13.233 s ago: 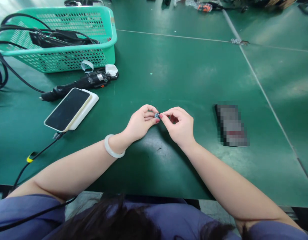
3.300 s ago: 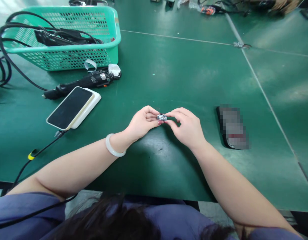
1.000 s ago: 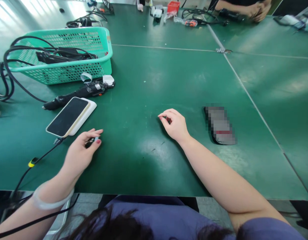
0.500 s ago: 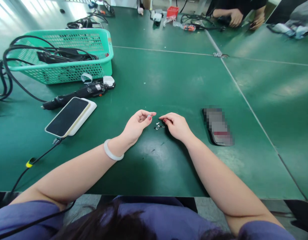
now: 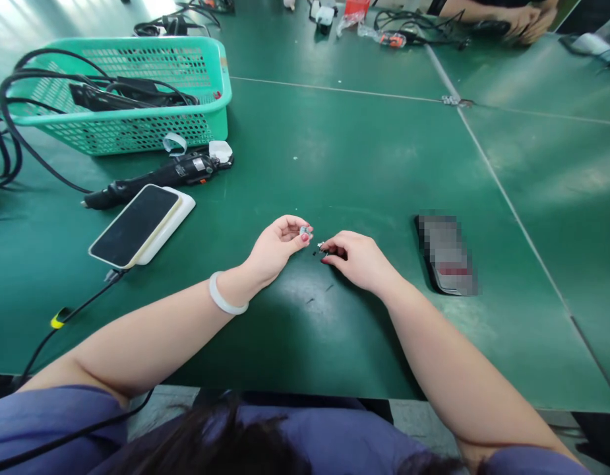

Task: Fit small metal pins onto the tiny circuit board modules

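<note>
My left hand point(image 5: 277, 245) is closed in a pinch on a small grey part point(image 5: 303, 230), held between thumb and fingertips just above the table. What kind of part it is, I cannot make out. To its right, my right hand point(image 5: 360, 260) reaches down to the table with thumb and fingers bent toward each other. Its fingertips are at a few tiny metal and black pieces point(image 5: 320, 245), partly hidden by the fingers; any piece in its grip is too small to name.
On the left are a phone point(image 5: 136, 224) on a white block, a black electric screwdriver point(image 5: 156, 178) and a green basket point(image 5: 151, 117) with cables. A second phone point(image 5: 446, 254) lies to the right. Another person's hands point(image 5: 525, 23) are at the far right.
My right hand's thumb and fingers have come around the tiny pieces, covering most of them. The grey part in my left hand shows more clearly. The view has tilted slightly down.
</note>
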A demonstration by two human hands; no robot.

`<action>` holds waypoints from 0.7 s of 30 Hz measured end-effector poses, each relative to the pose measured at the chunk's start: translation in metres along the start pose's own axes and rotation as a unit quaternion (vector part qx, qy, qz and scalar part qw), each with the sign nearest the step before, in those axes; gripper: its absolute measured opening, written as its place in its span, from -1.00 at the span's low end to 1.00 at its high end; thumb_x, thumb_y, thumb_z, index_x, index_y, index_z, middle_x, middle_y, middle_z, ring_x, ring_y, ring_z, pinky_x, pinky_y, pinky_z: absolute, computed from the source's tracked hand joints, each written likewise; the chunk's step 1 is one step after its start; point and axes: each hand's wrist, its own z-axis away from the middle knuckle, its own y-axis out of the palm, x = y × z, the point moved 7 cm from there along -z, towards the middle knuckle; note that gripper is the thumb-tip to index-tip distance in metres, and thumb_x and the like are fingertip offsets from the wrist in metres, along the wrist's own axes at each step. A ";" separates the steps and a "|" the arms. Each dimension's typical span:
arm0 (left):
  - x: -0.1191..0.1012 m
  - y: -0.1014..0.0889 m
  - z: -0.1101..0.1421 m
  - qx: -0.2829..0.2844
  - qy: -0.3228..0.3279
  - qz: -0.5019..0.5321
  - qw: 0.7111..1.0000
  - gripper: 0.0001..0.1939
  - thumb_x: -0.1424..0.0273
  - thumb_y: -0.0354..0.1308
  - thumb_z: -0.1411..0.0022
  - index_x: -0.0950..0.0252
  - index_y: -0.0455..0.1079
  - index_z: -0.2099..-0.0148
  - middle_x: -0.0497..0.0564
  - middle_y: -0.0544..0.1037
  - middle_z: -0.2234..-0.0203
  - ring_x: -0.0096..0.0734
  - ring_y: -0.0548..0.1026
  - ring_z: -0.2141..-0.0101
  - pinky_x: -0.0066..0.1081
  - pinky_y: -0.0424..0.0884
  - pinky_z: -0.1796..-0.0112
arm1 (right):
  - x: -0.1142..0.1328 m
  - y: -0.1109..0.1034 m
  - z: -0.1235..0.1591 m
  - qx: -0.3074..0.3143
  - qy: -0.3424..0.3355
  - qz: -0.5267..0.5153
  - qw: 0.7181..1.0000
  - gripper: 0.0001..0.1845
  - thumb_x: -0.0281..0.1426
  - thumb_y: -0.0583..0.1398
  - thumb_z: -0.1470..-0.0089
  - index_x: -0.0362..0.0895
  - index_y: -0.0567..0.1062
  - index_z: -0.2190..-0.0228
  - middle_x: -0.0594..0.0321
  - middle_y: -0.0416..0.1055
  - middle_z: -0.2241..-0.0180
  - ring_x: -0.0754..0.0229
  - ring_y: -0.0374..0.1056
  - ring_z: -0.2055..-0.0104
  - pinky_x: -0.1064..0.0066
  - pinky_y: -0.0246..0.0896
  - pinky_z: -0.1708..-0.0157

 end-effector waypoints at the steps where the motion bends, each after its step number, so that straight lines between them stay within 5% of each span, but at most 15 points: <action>1: 0.001 0.000 0.000 -0.001 -0.007 0.006 1.000 -0.72 0.39 0.38 0.05 0.31 0.37 0.29 -0.03 0.52 0.33 -0.49 0.47 0.26 -0.32 0.34 0.08 | 0.001 0.001 0.000 0.000 -0.001 0.005 1.000 -0.87 -0.51 0.30 0.08 -0.09 0.55 0.41 0.28 0.46 0.43 0.24 0.35 0.39 0.37 0.26 0.35; 6: 0.004 0.002 -0.001 0.013 -0.034 -0.014 0.999 -0.72 0.45 0.37 0.06 0.34 0.35 0.30 0.03 0.57 0.28 -0.46 0.52 0.25 -0.24 0.35 0.01 | -0.005 -0.005 0.002 -0.040 0.049 -0.088 0.994 -0.91 -0.49 0.30 0.11 -0.08 0.50 0.48 0.34 0.48 0.50 0.26 0.35 0.46 0.37 0.27 0.38; 12: 0.007 0.010 0.003 0.057 -0.061 -0.030 0.996 -0.75 0.42 0.36 0.02 0.36 0.41 0.27 -0.01 0.58 0.38 -0.50 0.53 0.35 -0.34 0.44 0.16 | -0.009 -0.006 0.005 -0.078 0.124 -0.363 0.920 -0.85 -0.35 0.32 0.19 -0.15 0.54 0.48 0.27 0.49 0.55 0.27 0.37 0.52 0.41 0.30 0.49; 21: 0.009 0.016 0.006 0.103 -0.079 -0.029 0.991 -0.73 0.36 0.32 -0.06 0.33 0.44 0.17 0.00 0.60 0.40 -0.44 0.57 0.34 -0.35 0.48 0.22 | -0.003 -0.006 0.005 -0.097 0.128 -0.323 0.933 -0.88 -0.35 0.23 0.11 -0.14 0.51 0.56 0.32 0.41 0.63 0.33 0.24 0.58 0.44 0.17 0.54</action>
